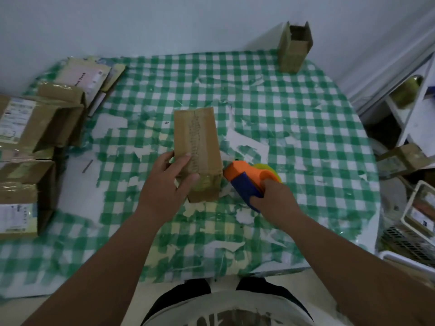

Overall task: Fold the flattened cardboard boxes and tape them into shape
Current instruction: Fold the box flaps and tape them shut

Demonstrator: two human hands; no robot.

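Envelope [81,77] print legible only as "Tech".

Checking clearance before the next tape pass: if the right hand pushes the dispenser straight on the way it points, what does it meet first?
Most likely the cardboard box held by the left hand; the tape dispenser in the right hand points at its near corner.

Looks like a room in a home pressed into service as a packing corner. Counter [294,118] under a worn green-and-white checked plastic cloth [270,142], set against plain white walls [164,22]. Taped cardboard boxes [35,128] stacked at nine o'clock, white shelving [414,107] and wire baskets [416,217] at three o'clock.
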